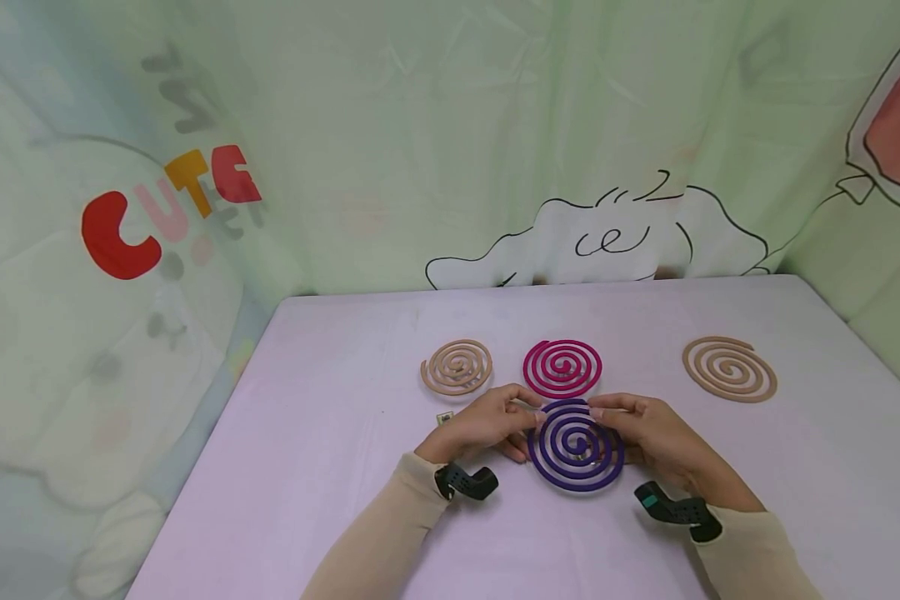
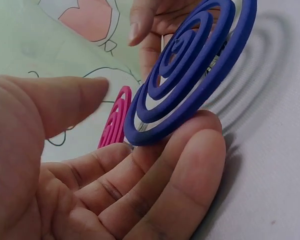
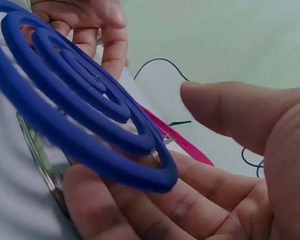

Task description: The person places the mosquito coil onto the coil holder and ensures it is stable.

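Observation:
A dark blue mosquito coil (image 1: 576, 482) is raised above the table, its shadow falling on the cloth in the left wrist view. My left hand (image 1: 491, 423) is at its left edge; fingers (image 2: 190, 170) lie under the rim while the thumb stands clear of it. On the opposite side, my right hand (image 1: 648, 433) has its fingers (image 3: 185, 200) beneath the rim, thumb also apart from the coil. Below the coil, a shiny, narrow-edged piece (image 3: 40, 162) shows in the right wrist view, partly hidden by the coil and fingers.
Just behind the blue coil lies a pink coil (image 1: 562, 392). Tan coils rest to the left (image 1: 457, 389) and far right (image 1: 765, 383). A small patterned piece (image 1: 444, 418) sits by my left wrist. The pale cloth-covered table (image 1: 307, 375) meets a printed curtain (image 1: 390, 167) at the back.

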The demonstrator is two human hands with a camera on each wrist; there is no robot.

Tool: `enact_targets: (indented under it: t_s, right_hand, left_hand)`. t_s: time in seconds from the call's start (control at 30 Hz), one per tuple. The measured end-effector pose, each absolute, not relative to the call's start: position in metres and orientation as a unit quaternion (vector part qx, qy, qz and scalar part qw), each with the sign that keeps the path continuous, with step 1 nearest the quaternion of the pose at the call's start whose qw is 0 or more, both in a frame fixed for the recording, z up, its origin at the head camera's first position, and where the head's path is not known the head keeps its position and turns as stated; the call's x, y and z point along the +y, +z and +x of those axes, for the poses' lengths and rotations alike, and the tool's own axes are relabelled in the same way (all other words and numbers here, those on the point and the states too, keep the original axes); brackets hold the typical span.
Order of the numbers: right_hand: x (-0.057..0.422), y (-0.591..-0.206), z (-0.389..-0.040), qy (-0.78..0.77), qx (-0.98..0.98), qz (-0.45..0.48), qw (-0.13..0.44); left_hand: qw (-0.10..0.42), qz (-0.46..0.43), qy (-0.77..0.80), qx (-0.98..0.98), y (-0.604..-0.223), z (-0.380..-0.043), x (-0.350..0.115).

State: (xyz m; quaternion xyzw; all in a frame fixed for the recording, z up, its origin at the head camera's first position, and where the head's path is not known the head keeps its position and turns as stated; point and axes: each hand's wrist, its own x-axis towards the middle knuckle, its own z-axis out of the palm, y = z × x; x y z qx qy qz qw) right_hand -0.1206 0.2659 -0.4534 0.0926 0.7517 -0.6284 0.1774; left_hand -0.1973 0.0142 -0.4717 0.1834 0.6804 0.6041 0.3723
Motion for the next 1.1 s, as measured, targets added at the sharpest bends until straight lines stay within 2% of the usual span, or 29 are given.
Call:
enact_targets:
  t_s: [0.47,1.1]
  right_hand:
    - [0.276,-0.454,-0.123,-0.608,0.773,0.104,0.146]
    - [0.286,-0.449,-0.123,-0.615,0.78,0.062,0.099]
  left_hand:
    - [0.354,0.179,0.599,0.696,-0.468,-0.2,0.01]
    - [0.342,0.172,0.595,0.707,-0.463,-0.203,0.008]
